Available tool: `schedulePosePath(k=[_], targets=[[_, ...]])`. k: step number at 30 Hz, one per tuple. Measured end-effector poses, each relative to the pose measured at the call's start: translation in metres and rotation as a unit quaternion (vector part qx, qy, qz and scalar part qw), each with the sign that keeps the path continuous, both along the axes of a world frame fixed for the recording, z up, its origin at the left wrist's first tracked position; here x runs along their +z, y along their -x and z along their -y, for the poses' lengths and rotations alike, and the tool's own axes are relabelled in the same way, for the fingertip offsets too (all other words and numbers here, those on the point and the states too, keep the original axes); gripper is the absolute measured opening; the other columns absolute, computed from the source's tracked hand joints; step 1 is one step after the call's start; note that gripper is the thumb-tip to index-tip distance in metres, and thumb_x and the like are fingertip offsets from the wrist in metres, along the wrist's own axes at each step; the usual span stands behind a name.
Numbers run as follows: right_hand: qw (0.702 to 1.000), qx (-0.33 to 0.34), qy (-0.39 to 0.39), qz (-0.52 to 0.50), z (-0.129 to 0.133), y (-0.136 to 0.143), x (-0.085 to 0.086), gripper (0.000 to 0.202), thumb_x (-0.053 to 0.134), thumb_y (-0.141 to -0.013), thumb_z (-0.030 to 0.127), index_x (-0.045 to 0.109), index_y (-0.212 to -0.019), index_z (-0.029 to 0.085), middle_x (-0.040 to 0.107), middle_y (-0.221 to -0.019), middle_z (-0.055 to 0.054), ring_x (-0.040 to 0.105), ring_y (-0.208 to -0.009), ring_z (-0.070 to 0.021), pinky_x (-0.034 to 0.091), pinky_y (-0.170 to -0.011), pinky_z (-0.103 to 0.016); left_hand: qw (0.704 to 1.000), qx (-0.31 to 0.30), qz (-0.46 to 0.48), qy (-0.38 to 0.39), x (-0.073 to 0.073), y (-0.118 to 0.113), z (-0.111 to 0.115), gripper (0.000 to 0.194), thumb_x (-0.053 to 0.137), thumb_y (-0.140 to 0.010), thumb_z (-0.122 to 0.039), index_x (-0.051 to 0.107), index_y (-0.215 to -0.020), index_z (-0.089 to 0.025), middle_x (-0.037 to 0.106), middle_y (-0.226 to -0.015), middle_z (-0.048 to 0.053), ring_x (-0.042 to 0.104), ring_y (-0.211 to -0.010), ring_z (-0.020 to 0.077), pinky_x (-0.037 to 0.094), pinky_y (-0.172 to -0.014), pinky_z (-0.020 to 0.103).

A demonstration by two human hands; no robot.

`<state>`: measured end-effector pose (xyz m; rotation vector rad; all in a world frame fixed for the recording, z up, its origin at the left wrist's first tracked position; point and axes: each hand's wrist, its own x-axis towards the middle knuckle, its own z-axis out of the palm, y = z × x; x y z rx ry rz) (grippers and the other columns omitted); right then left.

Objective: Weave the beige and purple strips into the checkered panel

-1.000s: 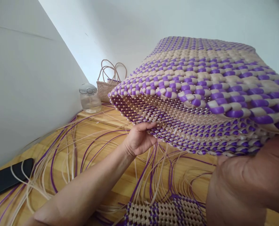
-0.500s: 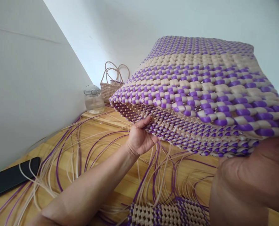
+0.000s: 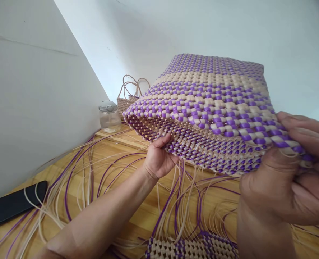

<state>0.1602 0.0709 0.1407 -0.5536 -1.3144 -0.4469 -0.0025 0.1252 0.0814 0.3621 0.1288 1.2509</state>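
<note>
A purple and cream woven basket (image 3: 208, 95) is held up on its side above the table, its mouth facing me. My left hand (image 3: 161, 154) grips the lower rim, thumb inside the mouth and fingers hidden beneath the weave. At the near right corner, my right hand (image 3: 291, 172) pinches the rim between thumb and fingers. Below, near the bottom edge of the view, lies a flat woven panel (image 3: 192, 248) in the same colours, with long loose strands (image 3: 172, 201) running out from its far side.
On the wooden table (image 3: 132, 201), purple and cream strands spread to the left across a black flat object (image 3: 16, 205). A clear jar with a grey lid (image 3: 109, 117) stands at the back beside a small beige handled basket (image 3: 124, 104). Pale walls (image 3: 41, 90) rise behind.
The basket's right side has shifted left and slightly away, and more of my right hand now shows at its corner. My left hand keeps its hold on the lower rim.
</note>
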Motion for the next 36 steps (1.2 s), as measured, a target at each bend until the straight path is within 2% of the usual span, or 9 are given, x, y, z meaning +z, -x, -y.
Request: schedulePosePath(k=[3, 8, 14, 22, 32, 36], targets=[[0.999, -0.01, -0.042, 0.029, -0.004, 0.008, 0.003, 0.032, 0.065, -0.081, 0.011, 0.073, -0.108, 0.027, 0.072, -0.102, -0.003, 0.068, -0.1, -0.0292, 0.054, -0.092, -0.057, 1.0, 0.014, -0.007, -0.005, 0.0, 0.0, -0.001, 0.025, 0.052, -0.086, -0.019, 0.07, -0.099, -0.008, 0.074, -0.098, 0.01, 0.069, -0.093, 0.0235, 0.052, -0.099, 0.045], [0.999, -0.004, -0.045, -0.019, -0.009, 0.015, 0.004, 0.032, 0.065, -0.082, 0.012, 0.075, -0.103, 0.032, 0.073, -0.1, 0.0, 0.069, -0.097, -0.029, 0.056, -0.093, -0.054, 0.999, 0.028, -0.013, -0.013, 0.0, 0.001, -0.005, 0.025, 0.053, -0.085, -0.019, 0.071, -0.099, -0.009, 0.074, -0.098, 0.011, 0.069, -0.091, 0.0245, 0.051, -0.099, 0.049], [0.994, 0.012, -0.09, -0.059, -0.016, 0.014, 0.007, 0.023, 0.065, -0.082, 0.018, 0.076, -0.094, 0.034, 0.073, -0.089, 0.001, 0.07, -0.089, -0.029, 0.058, -0.084, -0.054, 0.999, 0.035, 0.005, -0.007, -0.001, 0.0, -0.006, 0.024, 0.052, -0.086, -0.019, 0.072, -0.097, -0.01, 0.075, -0.098, 0.009, 0.069, -0.089, 0.0224, 0.053, -0.098, 0.045], [0.99, 0.018, -0.118, -0.069, -0.019, 0.017, 0.008, 0.022, 0.065, -0.081, 0.017, 0.077, -0.094, 0.032, 0.073, -0.086, -0.001, 0.07, -0.086, -0.0292, 0.058, -0.081, -0.055, 0.999, 0.046, 0.012, 0.014, 0.0, 0.001, -0.006, 0.023, 0.053, -0.085, -0.017, 0.072, -0.095, -0.009, 0.076, -0.095, 0.008, 0.069, -0.086, 0.0204, 0.053, -0.098, 0.042], [0.993, 0.024, -0.089, -0.068, -0.018, 0.015, 0.007, 0.024, 0.068, -0.08, 0.014, 0.076, -0.095, 0.03, 0.074, -0.092, -0.001, 0.071, -0.087, -0.0284, 0.058, -0.085, -0.055, 0.998, 0.059, -0.004, 0.012, 0.002, 0.001, -0.007, 0.023, 0.053, -0.083, -0.017, 0.072, -0.095, -0.01, 0.075, -0.096, 0.009, 0.069, -0.086, 0.0212, 0.052, -0.099, 0.044], [0.997, 0.03, -0.054, -0.056, -0.016, 0.014, 0.007, 0.027, 0.068, -0.081, 0.015, 0.075, -0.098, 0.034, 0.074, -0.098, 0.001, 0.07, -0.093, -0.0274, 0.057, -0.091, -0.054, 0.998, 0.069, -0.009, 0.012, 0.005, 0.001, -0.005, 0.022, 0.053, -0.082, -0.016, 0.072, -0.094, -0.011, 0.075, -0.095, 0.008, 0.068, -0.084, 0.021, 0.053, -0.097, 0.044]])
